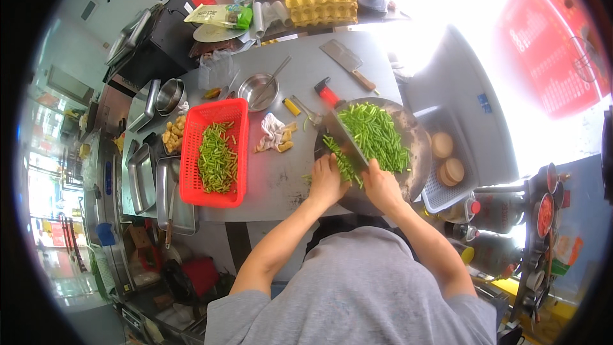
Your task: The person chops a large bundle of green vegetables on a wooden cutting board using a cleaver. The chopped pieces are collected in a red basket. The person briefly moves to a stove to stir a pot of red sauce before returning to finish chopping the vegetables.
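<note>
My right hand [383, 186] grips a broad-bladed cleaver [347, 140], its blade standing on edge across a round chopping block [417, 153]. To the left of the blade, my left hand [327, 181] presses on a narrow bunch of green stalks [341, 159], likely garlic scapes or green beans. On the blade's right side lies a large heap of cut green pieces [376, 134]. A red perforated plastic basket [243, 163] stands left of the block, with more cut green pieces [215, 158] inside.
Another cleaver [346, 57] lies at the table's far side. Between basket and block are a cloth glove [274, 134], a yellow-handled tool [291, 107] and a red-handled tool [327, 93]. A steel bowl [258, 91] sits behind. At right, a grey plastic basket [433, 201] holds round tan items.
</note>
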Available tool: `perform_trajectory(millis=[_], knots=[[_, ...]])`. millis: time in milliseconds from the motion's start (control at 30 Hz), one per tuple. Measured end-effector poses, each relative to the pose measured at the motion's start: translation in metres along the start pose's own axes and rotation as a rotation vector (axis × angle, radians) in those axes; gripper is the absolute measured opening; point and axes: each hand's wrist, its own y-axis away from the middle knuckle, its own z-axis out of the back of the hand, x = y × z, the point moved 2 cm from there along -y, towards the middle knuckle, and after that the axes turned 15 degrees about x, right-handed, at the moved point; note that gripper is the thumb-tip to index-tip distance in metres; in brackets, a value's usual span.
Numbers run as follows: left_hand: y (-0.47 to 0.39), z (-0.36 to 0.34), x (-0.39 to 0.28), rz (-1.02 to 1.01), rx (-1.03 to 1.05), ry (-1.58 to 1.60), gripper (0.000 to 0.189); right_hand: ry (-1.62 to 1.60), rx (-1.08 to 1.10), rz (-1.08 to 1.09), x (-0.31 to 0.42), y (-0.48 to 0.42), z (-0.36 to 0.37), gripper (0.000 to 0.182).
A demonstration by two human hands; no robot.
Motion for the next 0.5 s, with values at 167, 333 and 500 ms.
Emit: perform_trajectory(millis=[167,333,500], knots=[[-0.038,0.027,-0.001,0.075,-0.182,0.335,0.036,-0.119,-0.191,0.065,-0.011,0.027,0.039,0.021],[-0.058,0.013,-0.006,0.162,-0.166,0.304,0.013,-0.14,-0.21,0.027,-0.025,0.038,0.046,0.023],[-0.063,0.006,-0.005,0.188,-0.173,0.293,0.008,-0.155,-0.216,-0.008,-0.04,0.04,0.046,0.026]])
